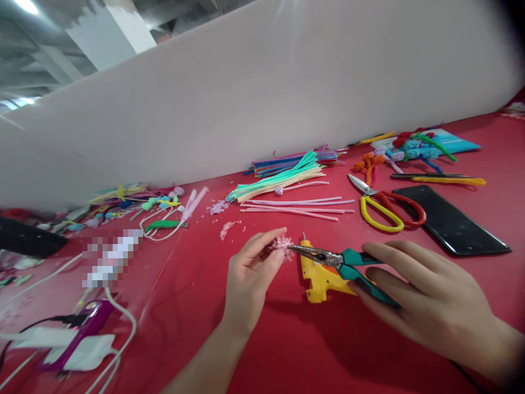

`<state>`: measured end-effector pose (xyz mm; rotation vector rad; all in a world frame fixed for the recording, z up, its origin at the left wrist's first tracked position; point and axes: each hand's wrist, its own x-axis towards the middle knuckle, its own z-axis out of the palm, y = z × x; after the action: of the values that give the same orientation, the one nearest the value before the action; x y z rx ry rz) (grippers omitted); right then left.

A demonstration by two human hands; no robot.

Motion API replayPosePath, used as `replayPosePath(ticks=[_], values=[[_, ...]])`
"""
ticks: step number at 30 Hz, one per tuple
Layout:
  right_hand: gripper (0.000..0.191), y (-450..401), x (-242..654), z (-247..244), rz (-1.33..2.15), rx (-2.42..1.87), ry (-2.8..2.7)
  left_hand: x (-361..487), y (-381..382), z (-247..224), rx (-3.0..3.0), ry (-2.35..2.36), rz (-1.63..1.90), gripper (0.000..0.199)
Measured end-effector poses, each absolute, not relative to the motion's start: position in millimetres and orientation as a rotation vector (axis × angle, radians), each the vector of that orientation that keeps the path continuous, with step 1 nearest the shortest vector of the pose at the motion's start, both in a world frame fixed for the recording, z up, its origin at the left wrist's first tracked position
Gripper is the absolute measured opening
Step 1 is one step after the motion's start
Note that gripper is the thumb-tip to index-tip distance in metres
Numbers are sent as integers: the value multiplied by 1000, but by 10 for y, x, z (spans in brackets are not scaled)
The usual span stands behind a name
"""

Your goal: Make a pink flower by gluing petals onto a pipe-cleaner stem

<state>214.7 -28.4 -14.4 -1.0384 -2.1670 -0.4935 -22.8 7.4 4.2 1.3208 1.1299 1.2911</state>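
Between the thumb and fingers of my left hand [255, 269] is a small fluffy pink piece [282, 245]. My right hand [430, 295] is wrapped round the teal handles of long-nose pliers [342, 259], whose tips touch the right side of the pink piece. Under the pliers lies a yellow glue gun [315, 284], its nozzle pointing away from me. Beyond my hands, several loose pink pipe cleaners [295, 208] lie on the red table [270, 350]. Pink fuzz [228, 229] is scattered beyond my left hand.
Scissors [383, 203] and a black phone [451, 219] lie at the right. Pipe cleaner bundles [283, 175] sit near the white partition [246, 93]. Coloured flower pieces [418, 145] are at the back right. A purple power strip [88, 331] with cables is at the left.
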Motion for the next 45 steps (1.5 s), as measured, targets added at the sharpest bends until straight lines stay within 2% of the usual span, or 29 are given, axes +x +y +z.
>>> replayPosePath(ticks=[13,22,39,43,45], values=[[14,-295,2147,-132,-423,-1026,-2194,-235,75,131,1622,1209,1265,24],[13,-317,2138,-145,-436,-1029,-2207,-200,52,123,1473,1165,1298,22],[21,-369,2153,-102,-794,-998,-2293,-212,23,87,1365,1130,1274,16],[7,-346,2149,-123,-622,-1034,-2194,-198,36,91,1311,1081,1321,17],[8,-322,2146,-128,-441,-1072,-2124,-191,49,86,1304,1053,1335,19]])
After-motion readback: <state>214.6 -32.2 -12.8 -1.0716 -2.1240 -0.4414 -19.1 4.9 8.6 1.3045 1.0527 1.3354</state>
